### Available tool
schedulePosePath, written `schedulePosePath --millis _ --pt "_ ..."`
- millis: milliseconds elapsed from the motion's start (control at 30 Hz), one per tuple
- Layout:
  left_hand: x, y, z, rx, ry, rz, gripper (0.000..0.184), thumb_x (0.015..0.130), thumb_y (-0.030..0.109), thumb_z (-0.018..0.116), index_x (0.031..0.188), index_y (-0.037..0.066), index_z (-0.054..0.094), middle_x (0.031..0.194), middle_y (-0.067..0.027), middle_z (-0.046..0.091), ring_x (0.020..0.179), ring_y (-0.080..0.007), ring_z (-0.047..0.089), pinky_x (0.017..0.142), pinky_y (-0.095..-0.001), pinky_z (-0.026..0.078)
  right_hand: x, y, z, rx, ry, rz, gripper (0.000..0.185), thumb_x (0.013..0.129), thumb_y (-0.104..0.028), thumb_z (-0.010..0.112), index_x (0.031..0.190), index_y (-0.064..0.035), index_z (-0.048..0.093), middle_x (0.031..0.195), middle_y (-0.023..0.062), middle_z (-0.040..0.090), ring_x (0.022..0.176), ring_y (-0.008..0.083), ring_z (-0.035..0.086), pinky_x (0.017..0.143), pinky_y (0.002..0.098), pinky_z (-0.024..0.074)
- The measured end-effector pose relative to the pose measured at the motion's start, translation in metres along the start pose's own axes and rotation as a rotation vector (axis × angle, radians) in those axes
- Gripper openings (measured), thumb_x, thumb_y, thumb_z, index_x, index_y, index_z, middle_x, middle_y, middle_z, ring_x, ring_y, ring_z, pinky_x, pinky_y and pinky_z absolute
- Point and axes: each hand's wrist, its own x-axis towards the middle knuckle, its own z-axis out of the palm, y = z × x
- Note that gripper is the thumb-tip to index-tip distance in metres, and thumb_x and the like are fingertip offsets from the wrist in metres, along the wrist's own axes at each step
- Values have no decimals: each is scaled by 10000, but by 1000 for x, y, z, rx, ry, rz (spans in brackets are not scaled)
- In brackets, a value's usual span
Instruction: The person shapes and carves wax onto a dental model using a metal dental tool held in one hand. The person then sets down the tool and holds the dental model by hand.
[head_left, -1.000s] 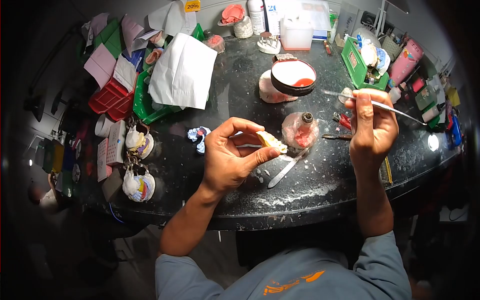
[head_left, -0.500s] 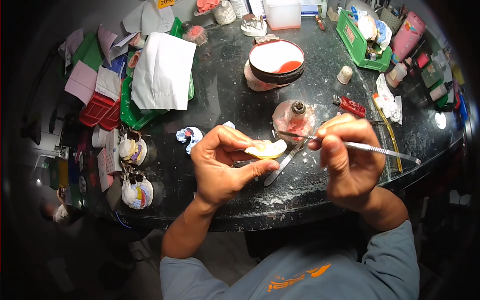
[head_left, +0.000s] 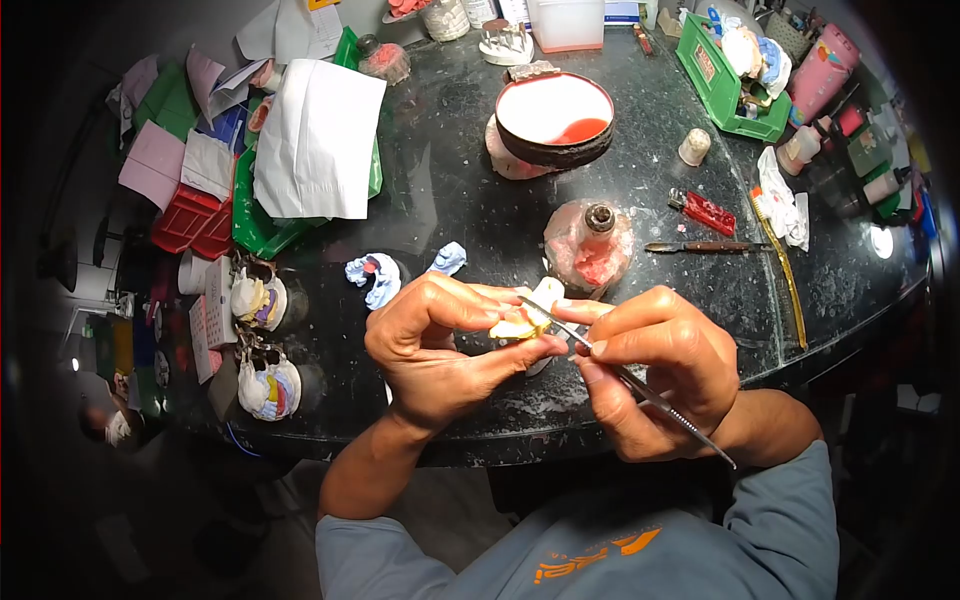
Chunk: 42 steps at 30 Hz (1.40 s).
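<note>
A small, curved cream-yellow dental piece (head_left: pixel 516 327) is pinched between the thumb and fingers of my left hand (head_left: pixel 432 325). My right hand (head_left: pixel 665 365) grips a slim metal wax carver (head_left: pixel 655 398) like a pen. Its far tip lies against the dental piece, and its ridged handle slants down to the right. Fingers of both hands come close together around the piece and hide part of it. Just beyond them stands a glass spirit burner (head_left: pixel 588 250) with pink stuff in it. Blue moulded pieces (head_left: pixel 375 280) lie beyond my left hand.
A round pan (head_left: pixel 555 150) with white and red contents sits farther back. Two articulators with dental models (head_left: pixel 268 390) stand at left, below a paper-covered green tray (head_left: pixel 250 220). At right are a red lighter (head_left: pixel 706 212), a dark-handled tool (head_left: pixel 705 246), a yellow brush (head_left: pixel 782 275) and a green bin (head_left: pixel 720 95).
My right hand has moved left and down, bringing the carver's tip from over the burner onto the dental piece. The piece has been tilted in my left hand. The view has shifted slightly.
</note>
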Motion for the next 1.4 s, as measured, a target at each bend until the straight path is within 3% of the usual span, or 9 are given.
schedulePosePath --millis 100,733,833,1400 --pt "-1 0 -1 13 -4 12 404 622 1 945 785 48 578 765 -73 673 818 -228 740 771 -370 629 -1 0 2 -25 10 -14 222 713 81 739 904 12 648 818 147 669 776 286 747 641 328 614" --pt "0 2 0 -7 -21 54 398 637 -15 930 795 63 573 772 -67 695 866 -265 752 779 -378 634 -6 1 3 -69 -11 -92 194 702 56 747 860 8 647 821 135 667 836 309 762 555 296 584" --pt "0 3 -3 49 -75 98 411 660 -51 906 843 64 556 793 -62 658 855 -261 738 806 -427 635 -7 1 2 -69 -8 -91 190 700 54 749 850 7 643 823 139 668 842 314 763 545 294 581" --pt "-1 2 -4 60 -76 108 422 641 -36 922 856 64 574 799 -74 663 887 -286 738 772 -400 638 -5 -1 2 -116 -46 -113 194 656 51 766 793 -11 643 804 120 667 824 295 764 534 274 565"
